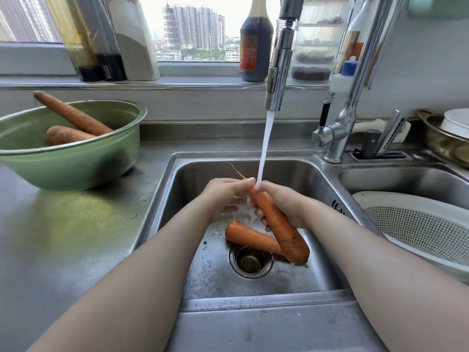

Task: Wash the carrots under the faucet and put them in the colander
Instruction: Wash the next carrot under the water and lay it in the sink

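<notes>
Daylight fills the kitchen through the window [198, 29], with high-rise towers outside and a dark sauce bottle [253, 47] on the windowsill [190, 81]. Below it runs a stainless steel tabletop [63, 237], scuffed and catching a green glow beside the green bowl [76, 168] at the left. Two unwashed carrots are in that bowl, a long one [73, 114] leaning over the rim and a short one [66, 134] beside it. In the middle sits the sink [203, 179], wet and beaded with drops. To the right, the white colander [418, 224] rests in the neighbouring basin.

The faucet [278, 72] is running, and its water stream [265, 148] lands right where the two hands meet. There the held carrot [281, 227] slants down over the sink, thick end low. The right hand [286, 204] grips its middle, fingers [258, 213] curled round it. The left hand [223, 196] pinches the thin tip between pressed-together fingers [247, 182]. Another carrot [248, 237] lies wet on the sink floor, just beside the drain [250, 261].
</notes>
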The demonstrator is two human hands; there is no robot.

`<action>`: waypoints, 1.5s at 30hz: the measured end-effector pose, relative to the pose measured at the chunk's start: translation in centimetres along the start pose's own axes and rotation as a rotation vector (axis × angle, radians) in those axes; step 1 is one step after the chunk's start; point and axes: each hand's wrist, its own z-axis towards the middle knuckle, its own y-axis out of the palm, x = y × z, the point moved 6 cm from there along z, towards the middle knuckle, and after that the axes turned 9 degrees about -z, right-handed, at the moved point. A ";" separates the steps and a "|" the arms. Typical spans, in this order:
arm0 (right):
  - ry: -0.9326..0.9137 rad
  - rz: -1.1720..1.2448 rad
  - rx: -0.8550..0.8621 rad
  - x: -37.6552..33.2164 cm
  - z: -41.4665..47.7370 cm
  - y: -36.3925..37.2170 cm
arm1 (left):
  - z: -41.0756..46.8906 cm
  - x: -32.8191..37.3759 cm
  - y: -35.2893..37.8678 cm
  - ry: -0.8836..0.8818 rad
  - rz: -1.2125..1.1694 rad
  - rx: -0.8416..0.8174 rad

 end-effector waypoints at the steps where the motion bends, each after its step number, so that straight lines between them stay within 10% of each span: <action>1: -0.003 0.008 -0.009 -0.2 -0.2 0.1 | 0.0 0.1 0.1 0.001 -0.001 -0.001; 45: -0.047 0.110 -0.115 -0.1 0.2 0.4 | -0.6 0.5 0.5 0.033 -0.053 0.127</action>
